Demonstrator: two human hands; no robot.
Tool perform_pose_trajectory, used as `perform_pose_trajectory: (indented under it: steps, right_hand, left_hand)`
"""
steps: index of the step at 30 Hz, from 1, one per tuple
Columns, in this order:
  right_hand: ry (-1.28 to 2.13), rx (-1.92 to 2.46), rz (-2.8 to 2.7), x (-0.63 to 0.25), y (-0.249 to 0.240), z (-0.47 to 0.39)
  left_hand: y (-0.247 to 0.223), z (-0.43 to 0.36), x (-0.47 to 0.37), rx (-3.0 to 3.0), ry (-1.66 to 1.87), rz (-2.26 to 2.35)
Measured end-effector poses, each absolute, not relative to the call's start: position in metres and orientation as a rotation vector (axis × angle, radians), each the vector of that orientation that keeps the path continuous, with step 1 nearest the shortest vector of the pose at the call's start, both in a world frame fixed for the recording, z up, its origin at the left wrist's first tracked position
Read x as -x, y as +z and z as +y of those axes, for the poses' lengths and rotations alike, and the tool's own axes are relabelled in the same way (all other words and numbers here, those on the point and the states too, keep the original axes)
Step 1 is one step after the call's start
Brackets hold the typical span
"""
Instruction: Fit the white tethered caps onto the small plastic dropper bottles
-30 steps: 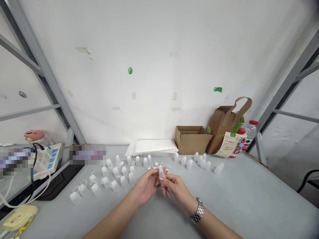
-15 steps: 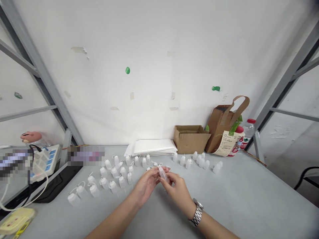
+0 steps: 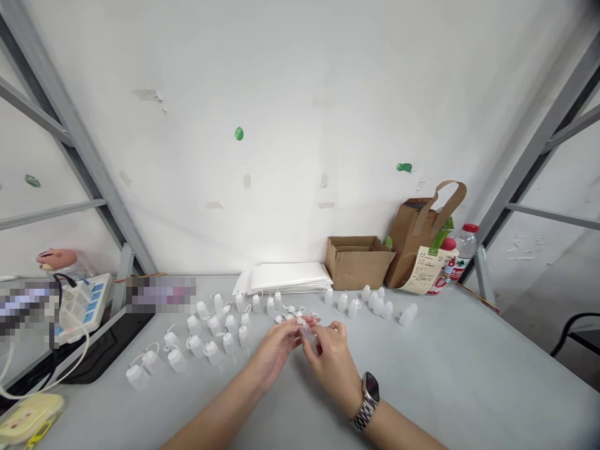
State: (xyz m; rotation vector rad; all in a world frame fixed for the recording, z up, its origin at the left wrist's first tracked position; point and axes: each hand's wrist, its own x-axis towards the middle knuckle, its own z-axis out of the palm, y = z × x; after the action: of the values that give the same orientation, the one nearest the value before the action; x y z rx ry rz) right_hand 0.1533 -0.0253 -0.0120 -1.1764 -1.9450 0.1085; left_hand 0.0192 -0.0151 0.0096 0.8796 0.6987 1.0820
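Note:
A small translucent squeeze bottle (image 3: 308,335) is held tilted between my two hands above the front middle of the table. My left hand (image 3: 276,350) has its fingers closed at the bottle's top end. Around the bottle's body, my right hand (image 3: 329,359) grips with thumb and fingers; a watch sits on that wrist. Just beyond my fingertips lies a small pile of white caps (image 3: 294,310). Many similar bottles with looped cap straps, such as one bottle (image 3: 212,352), stand in rows to the left. The fingertips partly hide the held bottle's neck.
More small bottles (image 3: 377,304) stand at the right. Behind are a stack of white envelopes (image 3: 290,276), a cardboard box (image 3: 359,269), a paper bag (image 3: 412,237) and a drink bottle (image 3: 465,247). A power strip (image 3: 96,306) and black tablet-like slab (image 3: 110,350) lie left.
My right hand has turned at the wrist around the bottle, bringing the watch face into view. My left hand stays almost in place at the bottle's top.

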Motion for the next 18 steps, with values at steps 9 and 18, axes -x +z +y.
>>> perform_pose_trajectory:
  steps: [9,18]
  right_hand:
    - [1.105,1.218,-1.653,-0.151,0.001,-0.022]
    - [1.525,0.945,-1.429,-0.152,0.011,-0.018]
  left_hand:
    - [0.008,-0.014,-0.017,-0.795,1.026,0.708]
    - [0.004,-0.009,-0.014,-0.681,0.984,0.616]
